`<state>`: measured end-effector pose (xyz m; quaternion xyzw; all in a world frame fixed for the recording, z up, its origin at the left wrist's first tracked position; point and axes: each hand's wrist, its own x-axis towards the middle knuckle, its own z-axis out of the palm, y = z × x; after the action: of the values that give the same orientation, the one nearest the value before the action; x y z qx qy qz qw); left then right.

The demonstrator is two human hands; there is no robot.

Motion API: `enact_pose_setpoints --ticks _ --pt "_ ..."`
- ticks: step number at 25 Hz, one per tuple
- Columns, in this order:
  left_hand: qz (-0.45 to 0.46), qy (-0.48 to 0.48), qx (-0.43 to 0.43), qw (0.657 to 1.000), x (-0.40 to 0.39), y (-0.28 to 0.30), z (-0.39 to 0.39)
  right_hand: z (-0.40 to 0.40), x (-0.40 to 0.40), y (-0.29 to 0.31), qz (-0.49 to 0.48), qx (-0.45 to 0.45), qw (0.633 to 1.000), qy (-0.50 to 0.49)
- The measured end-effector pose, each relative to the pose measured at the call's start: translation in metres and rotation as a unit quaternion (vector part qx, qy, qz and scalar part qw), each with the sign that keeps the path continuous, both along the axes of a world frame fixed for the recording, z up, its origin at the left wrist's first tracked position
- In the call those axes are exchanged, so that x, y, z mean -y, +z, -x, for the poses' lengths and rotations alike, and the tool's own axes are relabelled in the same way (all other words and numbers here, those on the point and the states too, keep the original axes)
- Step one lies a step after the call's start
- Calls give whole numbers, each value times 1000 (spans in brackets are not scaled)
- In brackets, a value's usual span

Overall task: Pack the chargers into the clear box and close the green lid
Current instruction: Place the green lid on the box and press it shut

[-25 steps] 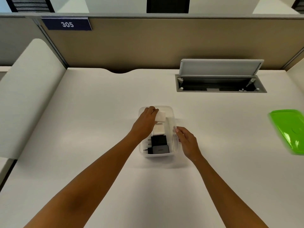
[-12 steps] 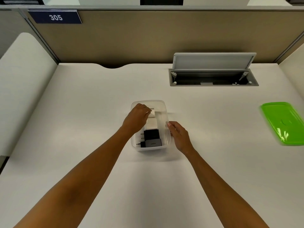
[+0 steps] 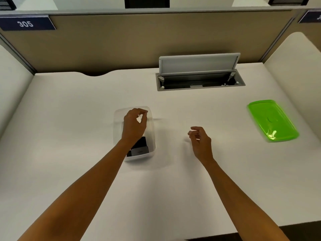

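Left hand (image 3: 134, 126), fingers curled with nothing visibly pinched, above the clear rectangular plastic box (image 3: 151, 136) containing dark chargers (image 3: 139, 150). Right hand (image 3: 201, 141), fingers loosely curled and empty, beside it. Flat translucent green lid (image 3: 271, 120) lies well apart on the white desk (image 3: 69, 119).

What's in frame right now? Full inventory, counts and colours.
clear box: 1, transparent, open, centre of the desk
chargers: at least 2 dark ones at the box's near end; something white shows under the left hand, count unsure
green lid: 1, bright green, flat on the desk at far right, apart from the box
desk: 1, off-white
cable hatch: 1, grey, flap up, back of the desk
partition: tan, behind the desk
number sign: 1, dark blue, reads 305, upper left; a second one cut off at upper right
left hand: over the box, fingers curled
right hand: above the bare desk right of the box, holding nothing
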<state>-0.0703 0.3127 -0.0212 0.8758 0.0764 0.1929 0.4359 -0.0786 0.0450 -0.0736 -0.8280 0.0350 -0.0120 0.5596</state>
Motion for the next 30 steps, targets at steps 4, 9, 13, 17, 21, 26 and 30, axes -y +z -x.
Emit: enact_pose_setpoints --ticks 4,9,13,17,21,26,30 --pt "-2 -43 3 999 49 -3 -5 -20 63 2 70 8 995 -75" --pt "-15 -58 24 998 80 -4 -17 -49 138 1 258 -5 961 -104" --pt "-29 -85 20 996 99 -9 -13 -69 180 3 355 -54 927 -108" --pt "-34 -102 23 994 106 -13 -12 -82 203 -1 441 -120 883 -106" --pt "-33 -90 25 995 106 -11 -13 -87 202 0 502 -118 848 -121" --pt "-27 -80 20 996 106 -14 -4 -84 182 2 533 -71 835 -119" --pt "-19 -73 37 996 106 -9 4 -76 148 13 526 -58 841 -115"
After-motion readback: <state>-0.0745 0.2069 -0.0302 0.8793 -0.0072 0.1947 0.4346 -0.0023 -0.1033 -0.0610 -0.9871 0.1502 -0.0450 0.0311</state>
